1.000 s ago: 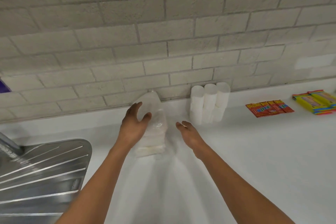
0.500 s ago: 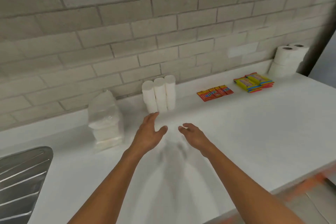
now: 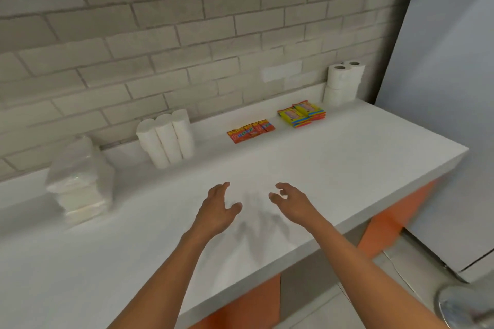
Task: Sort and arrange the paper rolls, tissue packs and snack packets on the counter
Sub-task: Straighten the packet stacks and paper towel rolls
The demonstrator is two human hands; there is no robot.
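Both hands (image 3: 217, 208) (image 3: 292, 201) left the upright (3-high) tissue packs (image 3: 78, 181).

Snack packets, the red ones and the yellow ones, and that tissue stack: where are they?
red snack packets (image 3: 250, 132), head view, middle of the row.
yellow snack packets (image 3: 301, 114), head view, top packet's face.
tissue stack (image 3: 78, 181), head view, wrapped front.

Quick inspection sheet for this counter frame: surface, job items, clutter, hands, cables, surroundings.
Surface: white counter, bare in the middle.
Job's things: along the wall, tissue packs stacked at left; three tall paper rolls upright, touching; red snack packets in a row; yellow snack packets stacked; toilet rolls stacked in the corner.
Clutter: nothing seen.
Hands: left hand and right hand over the counter, fingers loose, holding nothing.
Cables: thin line on the floor at right, unclear.
Surroundings: brick wall, orange cabinet fronts, white appliance.
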